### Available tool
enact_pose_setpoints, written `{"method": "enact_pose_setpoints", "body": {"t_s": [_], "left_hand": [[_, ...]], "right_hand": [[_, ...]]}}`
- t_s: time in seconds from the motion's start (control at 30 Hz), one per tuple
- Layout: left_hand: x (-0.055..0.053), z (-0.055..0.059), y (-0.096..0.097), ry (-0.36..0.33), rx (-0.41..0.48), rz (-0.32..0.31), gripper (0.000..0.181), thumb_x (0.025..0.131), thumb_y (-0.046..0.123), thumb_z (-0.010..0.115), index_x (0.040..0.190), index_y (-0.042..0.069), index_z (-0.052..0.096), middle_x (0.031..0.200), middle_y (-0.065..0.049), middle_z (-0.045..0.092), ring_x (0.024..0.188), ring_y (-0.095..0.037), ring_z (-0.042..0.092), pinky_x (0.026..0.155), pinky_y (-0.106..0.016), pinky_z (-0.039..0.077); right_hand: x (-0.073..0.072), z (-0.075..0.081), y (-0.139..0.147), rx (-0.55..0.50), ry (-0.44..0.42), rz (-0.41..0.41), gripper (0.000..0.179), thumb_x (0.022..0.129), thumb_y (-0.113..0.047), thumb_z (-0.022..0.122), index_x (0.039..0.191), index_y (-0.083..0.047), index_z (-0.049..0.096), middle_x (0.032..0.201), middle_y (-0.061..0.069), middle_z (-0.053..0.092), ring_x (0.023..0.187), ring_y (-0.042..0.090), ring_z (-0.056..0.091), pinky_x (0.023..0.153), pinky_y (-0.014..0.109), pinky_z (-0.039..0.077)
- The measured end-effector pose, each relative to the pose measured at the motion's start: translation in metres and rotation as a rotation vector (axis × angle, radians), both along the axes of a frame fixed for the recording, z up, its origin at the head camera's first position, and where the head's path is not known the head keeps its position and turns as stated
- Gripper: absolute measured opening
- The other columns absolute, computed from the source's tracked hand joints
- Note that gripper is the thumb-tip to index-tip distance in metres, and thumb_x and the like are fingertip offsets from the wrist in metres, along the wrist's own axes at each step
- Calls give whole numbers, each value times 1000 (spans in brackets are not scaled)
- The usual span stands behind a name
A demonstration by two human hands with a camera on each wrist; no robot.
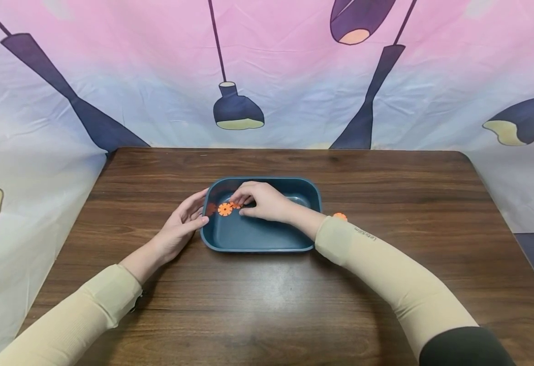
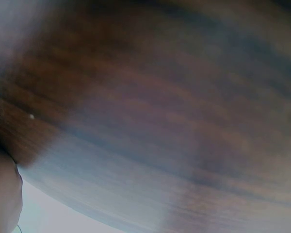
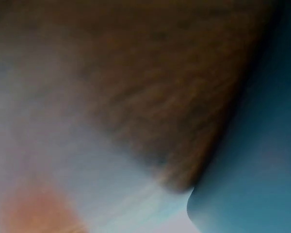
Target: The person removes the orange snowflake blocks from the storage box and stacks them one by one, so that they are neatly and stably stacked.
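In the head view, a dark blue rectangular tray (image 1: 267, 250) sits on the wooden table. My left hand (image 1: 175, 231) holds its left end, thumb at the rim and fingers along the outer wall. My right hand (image 1: 264, 202) reaches inside, thumb and fingertips parted over the tray's left part. An orange flower-shaped disc (image 1: 225, 209) lies on the tray floor. More orange shows right by the right fingertips, partly hidden by them; no firm pinch is visible. Another orange disc (image 1: 340, 216) is outside the tray on the right, partly covered by the right forearm.
The brown wooden table (image 1: 267, 305) extends around the tray on all sides. Behind it hangs a cloth backdrop (image 1: 289, 76) printed with lamps. Both wrist views are blurred; the right one shows the tray's outer wall (image 3: 262, 160) close by.
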State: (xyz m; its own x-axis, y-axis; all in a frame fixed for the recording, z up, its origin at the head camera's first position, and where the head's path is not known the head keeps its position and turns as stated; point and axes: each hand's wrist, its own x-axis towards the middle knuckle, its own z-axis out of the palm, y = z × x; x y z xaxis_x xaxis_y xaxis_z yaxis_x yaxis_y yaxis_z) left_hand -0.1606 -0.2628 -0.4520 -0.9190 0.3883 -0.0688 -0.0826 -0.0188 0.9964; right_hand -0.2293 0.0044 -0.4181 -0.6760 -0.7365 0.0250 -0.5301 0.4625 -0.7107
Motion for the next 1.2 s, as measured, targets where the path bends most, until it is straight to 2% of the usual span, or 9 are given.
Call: {"method": "enact_pose_setpoints", "body": {"t_s": [0.27,0.43,0.57,0.8,1.2], "left_hand": [[0,1,1,-5,-15,-2,65,109,3,51,169,15,27,173,-14,28,144,0,46,112,-13,43],[0,1,0,5,-2,-9,65,109,3,51,169,15,28,169,-6,34,143,0,47,112,-14,44],[0,0,0,9,5,-11,64,110,3,52,168,16,29,166,1,38,142,0,49,112,-14,44],[0,2,0,-10,-15,-9,65,110,5,52,169,17,27,172,-10,29,144,1,45,112,-13,43],[0,1,0,-9,-9,-2,65,109,4,52,169,17,28,170,-6,33,144,0,46,113,-14,43]], "right_hand": [[0,-3,0,61,77,10,44,99,-13,77,142,-10,68,141,7,67,130,20,64,115,36,51],[-1,-4,-1,98,104,21,46,102,-14,74,146,-11,65,147,8,64,139,22,59,121,39,46],[-1,-4,-1,103,106,28,46,103,-12,72,148,-11,63,151,9,62,143,23,56,123,40,44],[-2,-5,-2,118,114,41,48,103,-11,70,150,-12,61,155,9,59,148,24,53,124,40,42],[-5,-8,-3,127,137,60,47,104,-8,68,150,-11,62,155,8,59,149,23,52,125,40,42]]}}
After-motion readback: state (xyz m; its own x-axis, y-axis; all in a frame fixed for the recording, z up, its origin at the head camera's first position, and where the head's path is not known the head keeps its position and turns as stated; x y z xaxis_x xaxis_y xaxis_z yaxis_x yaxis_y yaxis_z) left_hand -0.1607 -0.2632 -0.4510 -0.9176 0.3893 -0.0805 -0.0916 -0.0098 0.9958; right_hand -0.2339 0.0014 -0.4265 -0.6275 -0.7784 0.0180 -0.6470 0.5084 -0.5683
